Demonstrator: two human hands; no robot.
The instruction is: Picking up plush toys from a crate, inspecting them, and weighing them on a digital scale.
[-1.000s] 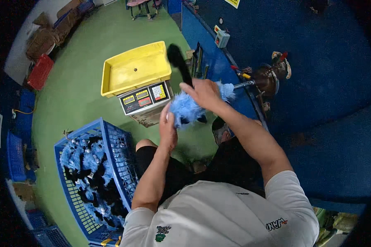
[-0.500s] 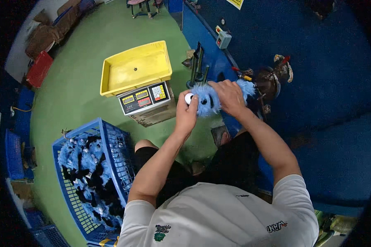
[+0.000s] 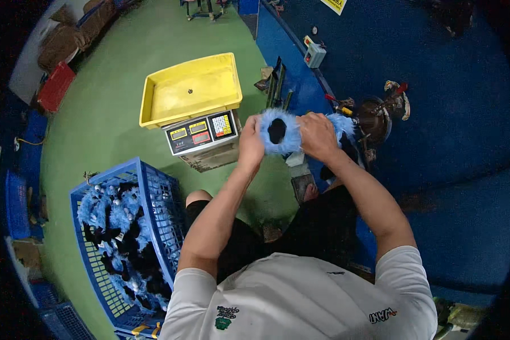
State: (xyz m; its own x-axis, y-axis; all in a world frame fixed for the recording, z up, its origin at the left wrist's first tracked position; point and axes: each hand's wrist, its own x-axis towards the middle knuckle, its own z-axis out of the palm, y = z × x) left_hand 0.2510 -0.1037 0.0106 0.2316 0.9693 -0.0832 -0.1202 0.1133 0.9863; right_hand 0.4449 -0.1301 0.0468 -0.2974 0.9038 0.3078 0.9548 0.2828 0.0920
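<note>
Between my hands is a fluffy light-blue plush toy [image 3: 289, 144] with a black oval patch facing up. My left hand [image 3: 251, 143] is closed on the toy's left end, its fingertips partly hidden behind the fur. My right hand [image 3: 319, 135] wraps around the toy's middle. More blue fur and a dark part of the toy stick out to the right of that hand, close to a metal machine fitting [image 3: 374, 120]. The toy's white eyes are out of sight.
A yellow tray [image 3: 153, 116] sits on a digital scale [image 3: 199, 136] ahead to the left. Near my left leg, a blue basket [image 3: 144, 192] holds many blue-and-black plush pieces. A blue work surface [image 3: 447, 187] fills the right side, with a grey switch box [image 3: 315, 55] at its edge.
The toy has been turned between my hands, so the white eye and black mouth-like mark have gone from view and a black oval patch shows. The whole view has shifted slightly.
</note>
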